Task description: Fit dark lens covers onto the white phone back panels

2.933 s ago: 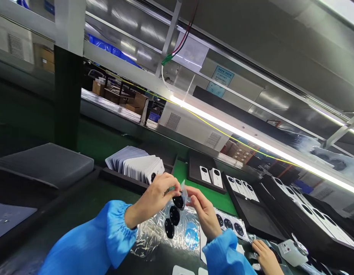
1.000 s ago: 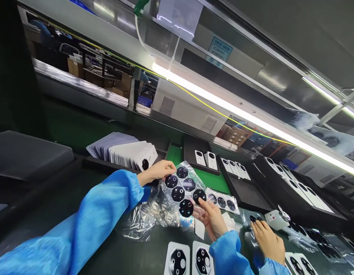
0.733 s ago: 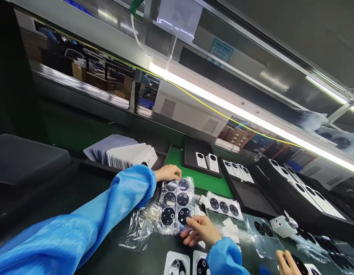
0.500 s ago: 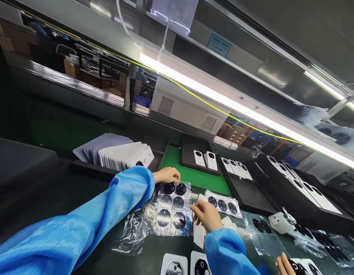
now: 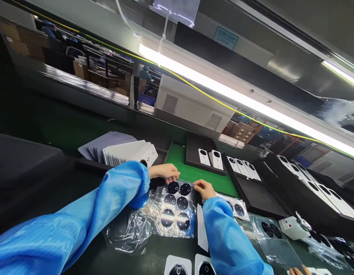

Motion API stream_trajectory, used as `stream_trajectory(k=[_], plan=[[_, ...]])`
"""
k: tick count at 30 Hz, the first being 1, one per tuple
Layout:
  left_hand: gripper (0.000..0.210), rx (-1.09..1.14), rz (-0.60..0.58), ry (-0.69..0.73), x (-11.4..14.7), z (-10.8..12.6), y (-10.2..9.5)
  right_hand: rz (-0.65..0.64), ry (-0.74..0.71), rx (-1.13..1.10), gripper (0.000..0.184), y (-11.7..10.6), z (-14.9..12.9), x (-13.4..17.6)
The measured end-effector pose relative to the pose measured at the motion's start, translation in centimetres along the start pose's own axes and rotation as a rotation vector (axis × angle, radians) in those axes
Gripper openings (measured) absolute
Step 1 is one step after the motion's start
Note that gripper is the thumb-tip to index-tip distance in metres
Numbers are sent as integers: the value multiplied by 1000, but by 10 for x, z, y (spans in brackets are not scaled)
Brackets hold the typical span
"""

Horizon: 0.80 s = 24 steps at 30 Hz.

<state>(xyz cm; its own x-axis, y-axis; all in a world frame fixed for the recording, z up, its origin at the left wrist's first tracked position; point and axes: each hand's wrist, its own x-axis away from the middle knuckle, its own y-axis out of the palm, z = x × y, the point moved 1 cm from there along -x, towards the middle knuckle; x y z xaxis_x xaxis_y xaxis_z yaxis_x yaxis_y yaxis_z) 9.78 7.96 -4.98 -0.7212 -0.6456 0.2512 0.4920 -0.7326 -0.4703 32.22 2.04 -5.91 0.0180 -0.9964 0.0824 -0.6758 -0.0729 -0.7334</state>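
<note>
A clear plastic sheet point(image 5: 176, 208) carrying several black round discs point(image 5: 182, 203) with small holes lies on the dark green bench in front of me. My left hand point(image 5: 167, 172) is over its far edge, fingers loosely stretched just above the top-left disc. At the sheet's far right corner, my right hand point(image 5: 205, 189) has its thumb and fingertips pressed together. Whether anything thin is pinched there is too small to see. Crumpled clear film point(image 5: 133, 231) lies left of the sheet. White paper point(image 5: 202, 228) sits partly under my right sleeve.
White panels with black circles point(image 5: 216, 159) stand in black trays point(image 5: 263, 196) behind and to the right. A fanned stack of white panels point(image 5: 128, 152) is at left. A white bottle point(image 5: 294, 228) stands at right; another person's hand point(image 5: 299, 271) shows at the bottom right.
My right hand has moved away from me to the sheet's far right corner. My left hand's fingers have loosened from a pinch at the far edge. The view has shifted slightly.
</note>
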Motion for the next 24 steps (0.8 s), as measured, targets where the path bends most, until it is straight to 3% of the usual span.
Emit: stream_trajectory(k=[10, 19, 24], plan=[[27, -67, -80, -12, 18, -14, -25, 4, 10, -80, 20, 3, 14, 1], [26, -184, 53, 56, 25, -14, -11, 27, -3, -78, 17, 2, 16, 0], [23, -257, 132, 74, 34, -7, -6, 159, -68, -47, 16, 3, -2, 9]])
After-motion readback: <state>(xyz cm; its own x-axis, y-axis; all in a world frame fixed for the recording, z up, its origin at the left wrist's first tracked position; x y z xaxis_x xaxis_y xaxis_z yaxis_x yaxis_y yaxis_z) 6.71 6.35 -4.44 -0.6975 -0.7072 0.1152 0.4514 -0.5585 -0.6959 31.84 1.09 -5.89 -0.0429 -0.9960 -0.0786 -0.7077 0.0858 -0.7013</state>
